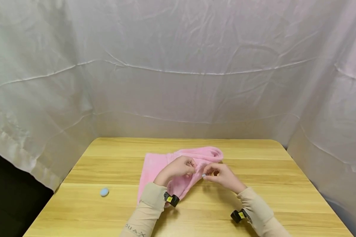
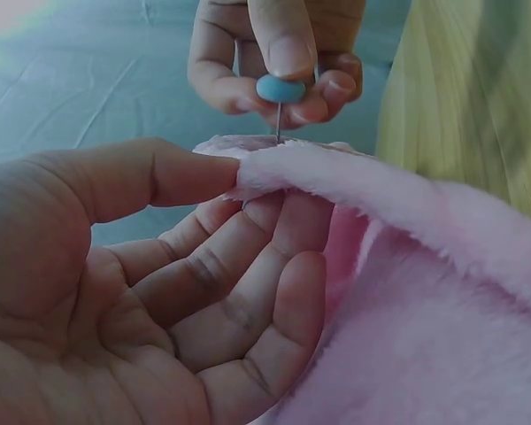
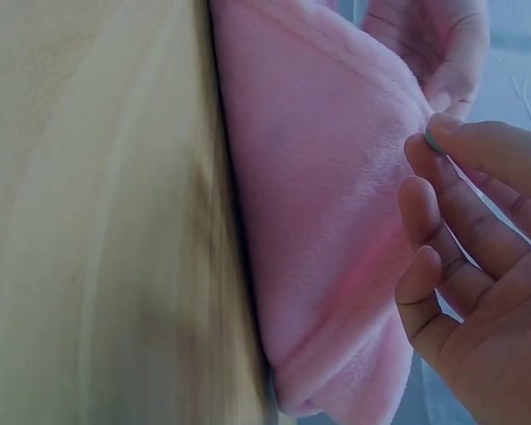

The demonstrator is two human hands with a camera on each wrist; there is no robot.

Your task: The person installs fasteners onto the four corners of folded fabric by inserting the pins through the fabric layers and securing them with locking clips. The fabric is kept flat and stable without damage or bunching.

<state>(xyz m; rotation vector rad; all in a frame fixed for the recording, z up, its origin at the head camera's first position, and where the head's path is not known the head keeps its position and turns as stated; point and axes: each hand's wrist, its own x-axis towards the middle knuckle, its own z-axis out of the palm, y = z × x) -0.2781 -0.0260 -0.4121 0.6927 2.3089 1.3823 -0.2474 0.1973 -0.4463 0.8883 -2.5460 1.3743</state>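
Note:
A fluffy pink cloth [image 1: 154, 168] lies on the table, partly lifted near its right side. My left hand [image 1: 178, 168] pinches its edge between thumb and fingers. Above that edge, my right hand [image 1: 222, 177] pinches a pin by its round light-blue head [image 2: 280, 88]. In the left wrist view the pin's thin metal shaft [image 2: 279, 122] points down, its lower end right at the cloth's fold. From the right wrist view, only a sliver of the blue head [image 3: 434, 142] shows between thumb and index finger, close beside the cloth.
A light-blue round piece [image 1: 104, 192] lies on the wooden table [image 1: 106, 164], left of the cloth. Pale grey curtains [image 1: 178, 98] hang behind and on both sides of the table. Both wrists wear small black cameras.

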